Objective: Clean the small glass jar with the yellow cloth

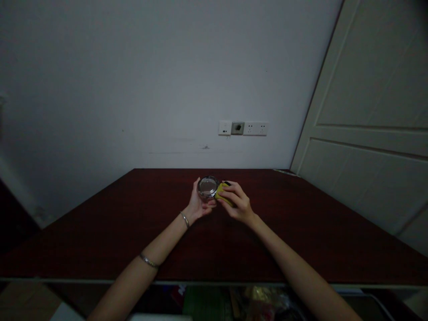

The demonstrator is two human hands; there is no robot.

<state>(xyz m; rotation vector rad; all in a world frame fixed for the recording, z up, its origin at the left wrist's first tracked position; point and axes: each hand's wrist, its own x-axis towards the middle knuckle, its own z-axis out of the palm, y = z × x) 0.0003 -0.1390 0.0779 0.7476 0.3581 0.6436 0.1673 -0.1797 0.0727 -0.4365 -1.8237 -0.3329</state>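
Note:
Above the middle of the dark red table, my left hand (199, 203) cradles a round, clear dish-like thing with a shiny rim (207, 187). Its fingers curl around the left side and underside. My right hand (239, 203) grips a yellow sponge-like pad (223, 193) with a dark patch at its top edge. The pad lies against the right rim of the round thing, so the two hands are close together. Dim light hides the finer detail of both things.
The red-brown tabletop (113, 232) runs back to a pale wall with a row of sockets (255, 129). A white panelled door (371, 133) stands along the right. Below the front edge, an open drawer or shelf holds a green item (203, 304) and assorted packets.

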